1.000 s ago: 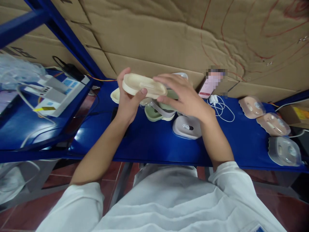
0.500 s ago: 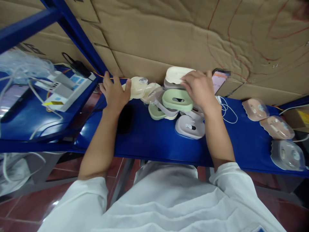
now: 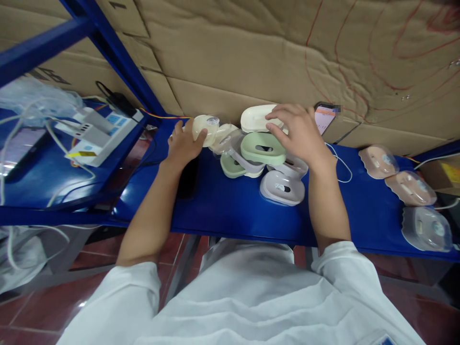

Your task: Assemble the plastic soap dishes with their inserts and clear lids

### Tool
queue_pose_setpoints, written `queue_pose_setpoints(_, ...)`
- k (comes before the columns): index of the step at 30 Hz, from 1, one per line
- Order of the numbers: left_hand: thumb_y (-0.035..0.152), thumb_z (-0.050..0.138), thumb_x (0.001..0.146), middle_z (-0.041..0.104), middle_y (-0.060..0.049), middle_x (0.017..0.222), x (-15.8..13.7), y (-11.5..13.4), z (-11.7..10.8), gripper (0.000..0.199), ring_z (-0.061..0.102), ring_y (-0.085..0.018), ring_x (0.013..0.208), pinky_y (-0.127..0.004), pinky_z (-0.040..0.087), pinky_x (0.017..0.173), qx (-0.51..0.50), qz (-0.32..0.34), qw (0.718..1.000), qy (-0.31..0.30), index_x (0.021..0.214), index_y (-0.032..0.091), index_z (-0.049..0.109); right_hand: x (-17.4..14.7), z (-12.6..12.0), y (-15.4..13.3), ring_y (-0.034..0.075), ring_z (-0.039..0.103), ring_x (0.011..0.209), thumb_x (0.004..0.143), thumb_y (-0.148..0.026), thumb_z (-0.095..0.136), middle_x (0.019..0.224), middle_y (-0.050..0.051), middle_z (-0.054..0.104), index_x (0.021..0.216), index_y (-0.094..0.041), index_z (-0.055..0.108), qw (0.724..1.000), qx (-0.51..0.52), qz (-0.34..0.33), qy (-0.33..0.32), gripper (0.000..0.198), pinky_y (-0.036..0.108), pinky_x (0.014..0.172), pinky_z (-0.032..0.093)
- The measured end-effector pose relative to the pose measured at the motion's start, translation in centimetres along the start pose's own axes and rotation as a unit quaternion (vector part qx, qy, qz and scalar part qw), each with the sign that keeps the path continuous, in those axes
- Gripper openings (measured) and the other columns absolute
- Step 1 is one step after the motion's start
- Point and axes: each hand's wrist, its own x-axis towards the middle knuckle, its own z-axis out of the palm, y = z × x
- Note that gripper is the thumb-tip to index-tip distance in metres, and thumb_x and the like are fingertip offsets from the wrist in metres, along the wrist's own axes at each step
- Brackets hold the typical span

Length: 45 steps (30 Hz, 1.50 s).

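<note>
On the blue desk [image 3: 233, 211], a loose pile of dishes [image 3: 247, 155] was noted between the hands. At the pile's left end, a cream dish [image 3: 206, 127] was met by the left hand [image 3: 187, 143], the thumb laid over its near side; whether it was firmly gripped could not be told. At the back of the pile, a cream tray [image 3: 254, 120] was partly covered by the right hand [image 3: 300, 132], whose fingers were parted and lightly bent; whether the tray was gripped could not be told. A green tray [image 3: 268, 155] was seen just in front of it, and a grey dish [image 3: 283, 188] at the front. Beyond the right hand, a phone [image 3: 324, 117] was propped against cardboard [image 3: 230, 57]. Two pink dishes [image 3: 379, 162] were placed well apart, to the right.
</note>
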Motion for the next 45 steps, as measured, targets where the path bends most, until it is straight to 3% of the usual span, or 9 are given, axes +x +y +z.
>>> queue_pose_setpoints(6, 0.066, 0.048, 0.105, 0.046, -0.019, 0.171, -1.8, 2.5, -1.7, 0.073, 0.042, -0.043, 0.161, -0.067, 0.039, 0.130, -0.004, 0.064, 0.998, 0.022, 0.165, 0.027, 0.048, -4.4, -5.2, 1.5, 0.025, 0.071, 0.129, 0.115, -0.047, 0.051, 0.132, 0.011, 0.079, 0.129, -0.022, 0.077, 0.995, 0.015, 0.004, 0.097, 0.039, 0.045, 0.116, 0.052)
queue_pose_setpoints(10, 0.066, 0.049, 0.106, 0.050, -0.014, 0.167, -3.6, 4.7, -3.1, 0.065, 0.045, -0.039, 0.159, -0.061, 0.038, 0.133, -0.041, 0.144, 0.987, 0.063, 0.161, 0.032, 0.051, -13.3, -7.0, 8.5, 0.025, 0.074, 0.126, 0.112, -0.052, 0.052, 0.127, 0.015, 0.081, 0.125, -0.019, 0.080, 0.978, -0.080, 0.123, 0.149, 0.045, 0.040, 0.112, 0.053)
queue_pose_setpoints(12, 0.065, 0.048, 0.107, 0.051, -0.011, 0.166, -4.4, 5.7, -3.8, 0.061, 0.046, -0.037, 0.158, -0.059, 0.037, 0.134, -0.057, 0.174, 0.980, 0.073, 0.159, 0.035, 0.052, -19.5, -6.5, 13.3, 0.033, 0.071, 0.131, 0.107, -0.059, 0.052, 0.129, 0.021, 0.079, 0.125, -0.018, 0.080, 0.951, -0.149, 0.207, 0.177, 0.053, 0.050, 0.115, 0.050)
queue_pose_setpoints(16, 0.060, 0.048, 0.108, 0.053, -0.010, 0.163, -5.9, 7.3, -3.9, 0.052, 0.049, -0.036, 0.156, -0.056, 0.038, 0.134, -0.083, 0.224, 0.969, 0.067, 0.154, 0.036, 0.057, -31.4, -3.4, 20.3, 0.058, 0.042, 0.156, 0.089, -0.078, 0.062, 0.166, 0.038, 0.046, 0.150, -0.017, 0.066, 0.814, -0.225, 0.511, 0.159, 0.087, 0.088, 0.110, 0.030)
queue_pose_setpoints(20, 0.051, 0.052, 0.108, 0.057, -0.013, 0.161, -6.9, 8.4, -2.5, 0.043, 0.053, -0.037, 0.152, -0.059, 0.040, 0.129, -0.074, 0.298, 0.951, 0.038, 0.143, 0.029, 0.066, -37.7, -0.4, 20.2, 0.058, 0.030, 0.163, 0.088, -0.075, 0.055, 0.160, 0.038, 0.053, 0.153, -0.020, 0.067, 0.789, -0.206, 0.555, 0.163, 0.086, 0.085, 0.117, 0.014)
queue_pose_setpoints(24, 0.045, 0.055, 0.108, 0.060, -0.014, 0.159, -7.7, 9.0, -1.3, 0.037, 0.056, -0.037, 0.149, -0.059, 0.043, 0.124, -0.044, 0.360, 0.932, 0.002, 0.134, 0.025, 0.071, -39.7, -0.4, 16.9, 0.055, 0.048, 0.154, 0.085, -0.074, 0.058, 0.159, 0.029, 0.059, 0.154, -0.037, 0.065, 0.808, -0.236, 0.469, 0.268, 0.079, 0.081, 0.115, 0.024)
queue_pose_setpoints(27, 0.043, 0.055, 0.108, 0.062, -0.014, 0.157, -8.0, 9.3, -1.3, 0.033, 0.058, -0.036, 0.147, -0.058, 0.045, 0.122, -0.044, 0.379, 0.924, -0.008, 0.130, 0.025, 0.073, -41.4, -1.3, 15.8, 0.056, 0.041, 0.158, 0.077, -0.079, 0.067, 0.169, 0.026, 0.050, 0.162, -0.045, 0.055, 0.787, -0.238, 0.500, 0.274, 0.092, 0.084, 0.108, 0.023)
queue_pose_setpoints(34, 0.040, 0.055, 0.109, 0.068, -0.013, 0.149, -8.7, 9.6, -2.0, 0.029, 0.063, -0.033, 0.141, -0.054, 0.049, 0.120, -0.072, 0.419, 0.905, -0.001, 0.126, 0.026, 0.074, -43.2, -0.9, 15.4, 0.062, 0.054, 0.140, 0.072, -0.087, 0.060, 0.144, 0.021, 0.073, 0.137, -0.050, 0.077, 0.761, -0.256, 0.501, 0.323, 0.077, 0.085, 0.099, 0.023)
queue_pose_setpoints(45, 0.037, 0.058, 0.108, 0.070, -0.013, 0.147, -8.8, 9.4, -2.2, 0.026, 0.070, -0.032, 0.132, -0.053, 0.055, 0.114, -0.073, 0.449, 0.890, 0.004, 0.122, 0.026, 0.077, -33.1, 2.4, 6.8, 0.042, 0.065, 0.138, 0.107, -0.061, 0.051, 0.148, 0.019, 0.071, 0.148, -0.023, 0.070, 0.919, -0.105, 0.337, 0.179, 0.059, 0.066, 0.116, 0.047)
